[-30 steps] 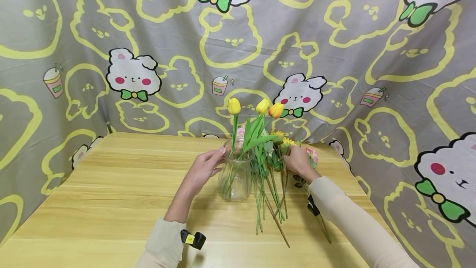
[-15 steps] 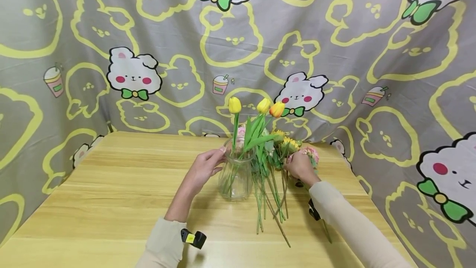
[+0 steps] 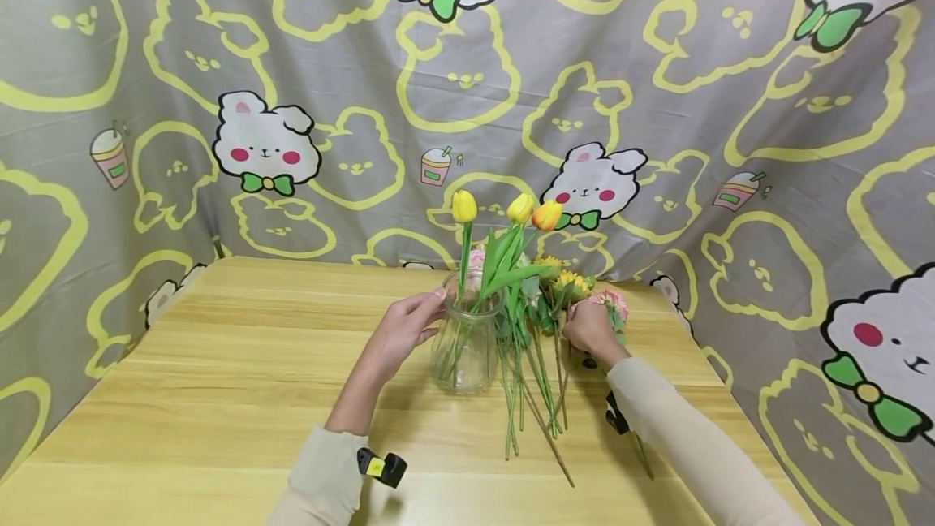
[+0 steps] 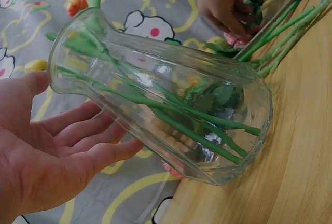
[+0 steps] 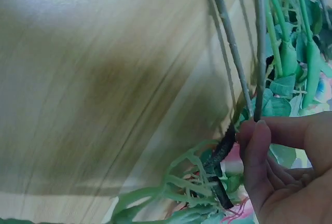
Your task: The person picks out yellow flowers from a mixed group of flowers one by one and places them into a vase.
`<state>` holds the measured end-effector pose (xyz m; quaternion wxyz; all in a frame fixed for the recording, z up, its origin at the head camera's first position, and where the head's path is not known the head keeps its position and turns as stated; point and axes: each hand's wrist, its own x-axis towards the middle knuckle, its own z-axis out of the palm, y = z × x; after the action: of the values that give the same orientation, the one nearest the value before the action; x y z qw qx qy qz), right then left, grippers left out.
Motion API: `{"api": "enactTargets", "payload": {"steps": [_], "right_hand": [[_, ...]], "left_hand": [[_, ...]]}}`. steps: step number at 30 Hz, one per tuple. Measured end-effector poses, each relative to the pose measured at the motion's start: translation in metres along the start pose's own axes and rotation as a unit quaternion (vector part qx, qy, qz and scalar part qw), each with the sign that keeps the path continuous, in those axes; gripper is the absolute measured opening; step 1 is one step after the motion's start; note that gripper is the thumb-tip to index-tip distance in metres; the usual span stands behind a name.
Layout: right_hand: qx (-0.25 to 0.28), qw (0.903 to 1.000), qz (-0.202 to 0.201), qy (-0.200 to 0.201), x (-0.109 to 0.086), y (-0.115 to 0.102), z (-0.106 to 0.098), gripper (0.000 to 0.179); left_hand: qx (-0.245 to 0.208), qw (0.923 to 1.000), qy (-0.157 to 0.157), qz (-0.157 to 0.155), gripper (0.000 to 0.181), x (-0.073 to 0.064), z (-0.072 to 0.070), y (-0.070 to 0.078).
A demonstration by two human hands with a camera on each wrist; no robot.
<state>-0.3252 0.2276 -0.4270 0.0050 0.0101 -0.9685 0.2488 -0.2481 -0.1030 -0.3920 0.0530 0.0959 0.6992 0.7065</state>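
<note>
A clear glass vase stands upright on the table, holding tulips with two yellow heads and one orange head. My left hand is at the vase's left side, thumb at the rim. In the left wrist view its fingers lie loosely extended along the glass. To the right of the vase, my right hand is low over a pile of flowers. Its thumb and forefinger pinch a thin brownish flower stem in the right wrist view. Which bloom that stem bears is unclear.
Sunflowers, a pink flower and leafy stems lie on the wooden table, close to the vase's right side. Another stem lies under my right forearm. A patterned grey curtain hangs behind the table.
My right hand has drawn slightly down and right among the flowers, leaving more of the sunflowers and pink flower visible. My left hand and the vase have stayed in place.
</note>
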Motion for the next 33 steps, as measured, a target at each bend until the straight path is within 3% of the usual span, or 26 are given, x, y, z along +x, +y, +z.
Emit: {"api": "enactTargets", "payload": {"steps": [7, 13, 23, 33], "right_hand": [[0.059, 0.9979, 0.027, 0.002, 0.002, 0.003, -0.008, 0.033], [0.117, 0.9913, 0.056, -0.021, 0.001, 0.005, -0.015, 0.022], [0.144, 0.9874, 0.065, -0.005, -0.001, 0.001, -0.026, 0.014], [0.226, 0.9714, 0.066, -0.033, -0.006, -0.013, -0.042, 0.03]], "left_hand": [[0.003, 1.0, -0.002, 0.002, 0.06, 0.001, 0.0, 0.001], [0.005, 1.0, 0.001, -0.001, 0.059, 0.001, 0.0, 0.001], [0.006, 1.0, 0.001, 0.001, 0.06, 0.0, 0.0, 0.001], [0.003, 1.0, 0.001, -0.001, 0.06, 0.0, 0.0, 0.0]]}}
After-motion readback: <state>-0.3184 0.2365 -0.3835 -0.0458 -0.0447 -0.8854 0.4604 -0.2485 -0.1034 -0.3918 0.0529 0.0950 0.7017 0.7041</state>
